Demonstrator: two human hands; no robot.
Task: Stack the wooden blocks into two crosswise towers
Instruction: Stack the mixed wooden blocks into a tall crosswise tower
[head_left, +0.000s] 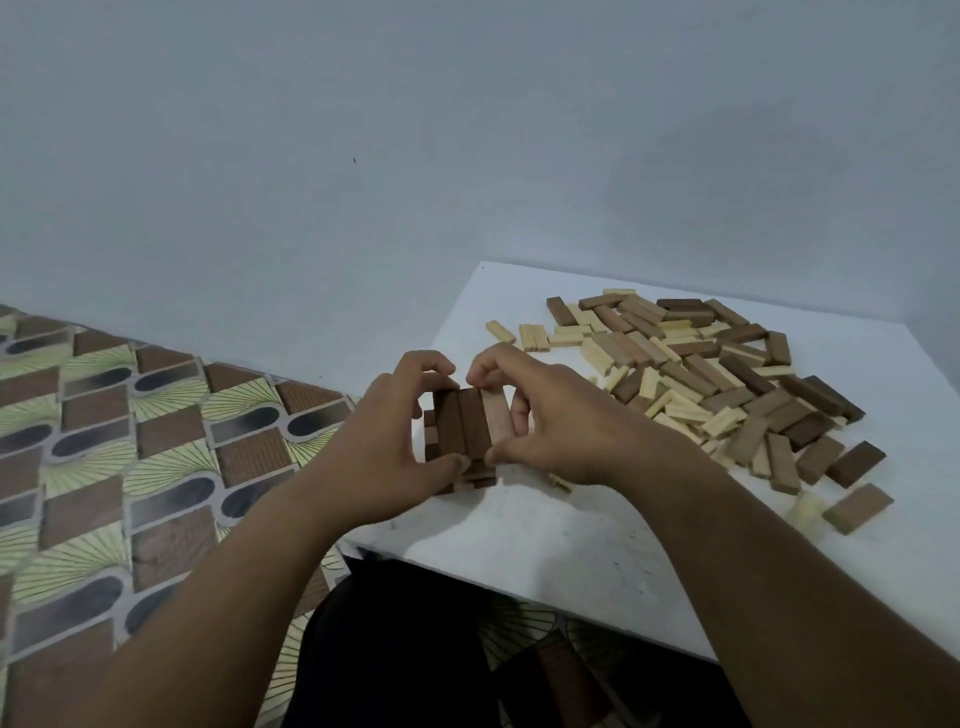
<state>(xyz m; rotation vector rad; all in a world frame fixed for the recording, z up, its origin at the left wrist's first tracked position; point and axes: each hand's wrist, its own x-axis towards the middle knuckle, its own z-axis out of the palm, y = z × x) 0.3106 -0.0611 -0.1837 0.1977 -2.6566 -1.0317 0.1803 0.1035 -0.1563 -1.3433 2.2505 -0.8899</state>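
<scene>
While your left hand (387, 441) and right hand (550, 421) pinch the tower (462, 436) near the white table (545, 519) corner, its top blocks run lengthwise away from you; loose blocks (701, 374) lie right.

On the tabletop (545, 530), a short tower (462, 436) of crosswise blocks stands near the left edge between the left hand (387, 447) and the right hand (550, 415), with the loose heap of blocks (701, 374) spread to its right and farther back, toward the wall (467, 130) behind.
</scene>
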